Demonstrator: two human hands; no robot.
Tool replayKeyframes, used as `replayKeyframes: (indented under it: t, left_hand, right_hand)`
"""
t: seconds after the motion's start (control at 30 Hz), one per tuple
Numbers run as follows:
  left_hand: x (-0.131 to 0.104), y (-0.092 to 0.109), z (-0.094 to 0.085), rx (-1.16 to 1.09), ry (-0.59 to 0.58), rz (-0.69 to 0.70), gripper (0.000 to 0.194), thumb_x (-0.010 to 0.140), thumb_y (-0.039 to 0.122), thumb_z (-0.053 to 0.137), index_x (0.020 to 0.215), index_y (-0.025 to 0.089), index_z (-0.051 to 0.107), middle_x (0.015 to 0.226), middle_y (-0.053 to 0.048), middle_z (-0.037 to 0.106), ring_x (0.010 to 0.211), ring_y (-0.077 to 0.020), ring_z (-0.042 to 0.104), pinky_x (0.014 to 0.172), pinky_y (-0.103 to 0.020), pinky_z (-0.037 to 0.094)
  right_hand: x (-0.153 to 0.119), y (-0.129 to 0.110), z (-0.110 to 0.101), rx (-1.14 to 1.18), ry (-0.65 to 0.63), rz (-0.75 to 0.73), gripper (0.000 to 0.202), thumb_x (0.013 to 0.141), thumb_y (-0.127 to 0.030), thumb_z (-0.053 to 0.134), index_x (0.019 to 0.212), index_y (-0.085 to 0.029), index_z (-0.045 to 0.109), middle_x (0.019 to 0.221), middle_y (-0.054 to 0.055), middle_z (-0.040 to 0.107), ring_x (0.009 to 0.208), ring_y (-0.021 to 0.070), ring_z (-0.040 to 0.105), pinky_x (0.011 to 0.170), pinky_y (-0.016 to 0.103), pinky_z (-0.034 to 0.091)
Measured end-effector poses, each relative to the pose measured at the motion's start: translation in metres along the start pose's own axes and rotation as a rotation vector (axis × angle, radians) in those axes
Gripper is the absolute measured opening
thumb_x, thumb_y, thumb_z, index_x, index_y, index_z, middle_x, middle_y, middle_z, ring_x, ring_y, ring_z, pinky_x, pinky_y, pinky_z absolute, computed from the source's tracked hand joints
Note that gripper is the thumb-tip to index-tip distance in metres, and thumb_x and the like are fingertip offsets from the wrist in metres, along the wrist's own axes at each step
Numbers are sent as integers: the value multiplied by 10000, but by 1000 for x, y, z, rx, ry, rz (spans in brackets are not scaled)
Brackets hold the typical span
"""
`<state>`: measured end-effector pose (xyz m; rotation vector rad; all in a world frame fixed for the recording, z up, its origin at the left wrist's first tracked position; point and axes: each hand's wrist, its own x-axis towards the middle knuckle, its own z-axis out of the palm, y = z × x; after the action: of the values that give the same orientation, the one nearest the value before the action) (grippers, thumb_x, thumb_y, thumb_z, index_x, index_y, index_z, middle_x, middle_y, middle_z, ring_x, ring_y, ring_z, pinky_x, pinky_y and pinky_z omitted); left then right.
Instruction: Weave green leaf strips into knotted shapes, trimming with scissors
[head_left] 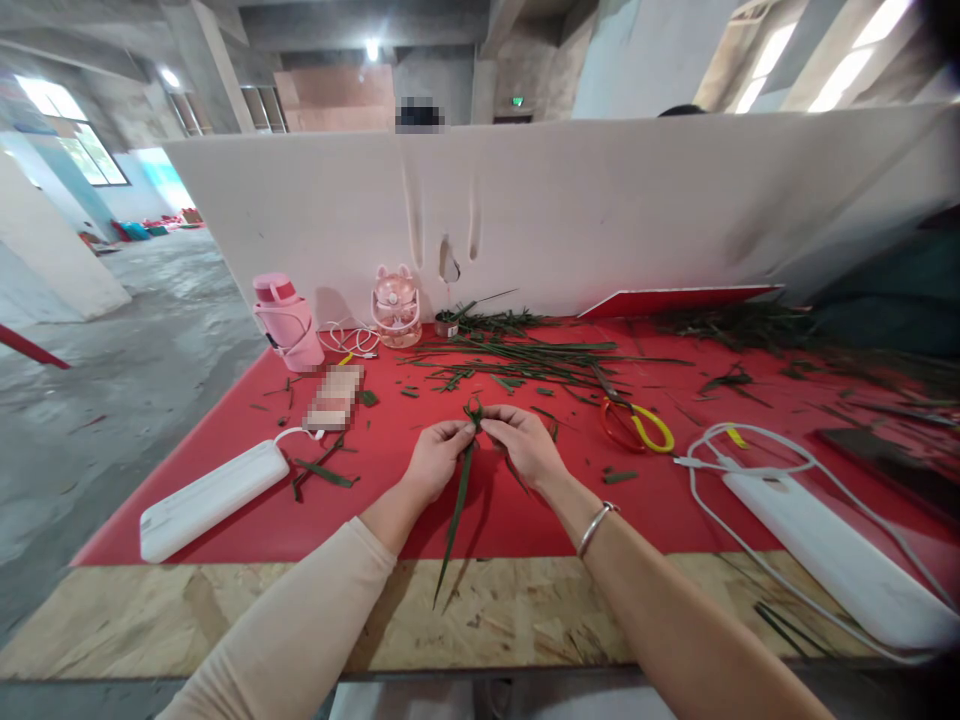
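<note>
Over the middle of the red tabletop, my left hand [440, 455] and my right hand [523, 440] meet at a small knotted piece of green leaf [475, 413]. The fingertips of both hands pinch it from either side. A long pointed leaf end [456, 510] hangs down from the knot towards the wooden front edge. Behind my hands lies a loose pile of long green leaf strips [540, 358]. Scissors [637, 425] with red and yellow handles rest to the right of my right hand. Small leaf scraps [326, 472] are scattered about.
White power banks lie at left [214, 500] and right [840, 550], with a looping cable [701, 500]. A pink bottle [289, 325], a clear pink bottle [397, 310] and a phone-like item [335, 397] stand or lie at back left. A white partition [540, 210] rises behind.
</note>
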<state>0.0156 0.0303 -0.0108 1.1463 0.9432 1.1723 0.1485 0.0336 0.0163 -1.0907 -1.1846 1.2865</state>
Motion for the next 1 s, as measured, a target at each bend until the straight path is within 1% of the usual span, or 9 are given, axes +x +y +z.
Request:
replayKeyframes:
  t: [0.1, 0.17, 0.27, 0.33, 0.43, 0.53, 0.63, 0.83, 1.0]
  left_hand:
    - [-2, 1, 2, 12, 6, 1, 319, 674, 435, 621, 618, 122, 600, 514, 26, 471, 466, -56, 331, 459, -201, 244]
    - [-2, 1, 3, 2, 8, 1, 318, 678, 433, 619, 626, 120, 605, 515, 24, 480, 461, -53, 331, 450, -199, 243]
    - [-3, -1, 7, -82, 40, -2, 291, 675, 409, 633, 670, 119, 623, 537, 21, 519, 460, -47, 355, 452, -189, 266]
    - [-3, -2, 10, -163, 68, -11, 273, 661, 386, 654, 714, 119, 638, 565, 12, 558, 479, -50, 403, 473, -183, 303]
    - [-3, 1, 14, -261, 105, -16, 269, 623, 358, 690, 738, 119, 644, 595, 1, 596, 524, -64, 478, 520, -185, 360]
    - [-3, 6, 16, -272, 191, 15, 305, 584, 344, 720, 781, 127, 636, 550, 20, 581, 506, -68, 486, 507, -188, 365]
    - [-3, 9, 16, -187, 269, 61, 364, 587, 332, 719, 886, 135, 649, 500, 39, 556, 474, -65, 459, 490, -193, 360]
    - [-3, 9, 13, -60, 207, 131, 283, 667, 275, 653, 922, 157, 689, 799, -42, 687, 700, -128, 578, 700, -254, 448]
    - [-4, 8, 12, -18, 173, 122, 289, 683, 252, 626, 953, 168, 685, 842, -50, 694, 822, -177, 603, 788, -301, 452]
  right_hand:
    - [1, 2, 0, -67, 45, -101, 148, 607, -298, 677, 668, -166, 650, 596, -10, 579, 539, 98, 457, 491, 226, 332]
    - [2, 5, 0, 9, 76, -46, 168, 602, -327, 686, 654, -175, 635, 547, -30, 541, 493, 86, 420, 450, 219, 298]
    - [4, 10, 3, 266, 57, 100, 223, 563, -353, 720, 670, -195, 603, 492, -69, 470, 436, 63, 376, 403, 190, 247]
    - [4, 12, 5, 411, 12, 157, 260, 533, -343, 748, 680, -202, 588, 525, -70, 501, 457, 61, 422, 419, 178, 286]
    - [4, 13, 5, 497, -53, 200, 281, 519, -320, 769, 699, -202, 588, 576, -62, 545, 482, 59, 464, 450, 176, 335]
    - [5, 13, 3, 462, -61, 187, 279, 527, -326, 768, 707, -191, 603, 587, -53, 544, 509, 62, 474, 440, 171, 327]
    - [5, 14, 2, 373, -38, 167, 279, 535, -357, 757, 688, -177, 608, 574, -52, 526, 497, 58, 445, 424, 173, 310]
    - [6, 17, 6, 310, 8, 120, 277, 559, -396, 731, 665, -181, 591, 534, -63, 479, 458, 48, 397, 413, 171, 298]
    - [7, 20, 7, 265, 37, 89, 281, 560, -405, 722, 686, -185, 602, 544, -61, 479, 450, 51, 387, 405, 184, 297]
